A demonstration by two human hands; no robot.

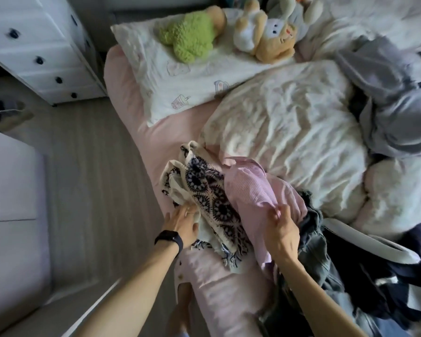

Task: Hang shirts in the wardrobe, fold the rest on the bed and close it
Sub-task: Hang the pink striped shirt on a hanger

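A heap of clothes lies at the near edge of the bed (131, 117). On its left is a cream garment with dark blue round patterns (209, 195). My left hand (184, 223), a black band on its wrist, grips the cream edge of that garment. Beside it lies a pink striped shirt (250, 190). My right hand (281, 227) pinches a fold of the pink shirt. Dark grey denim (314, 242) and dark blue clothes (374, 276) lie to the right, partly under my right arm.
A white duvet (289, 117) covers the middle of the bed, with a grey garment (394, 105) at its right. A pillow (180, 76) and several plush toys (265, 32) sit at the head. A white drawer chest (34, 45) stands left, across the wooden floor (83, 178).
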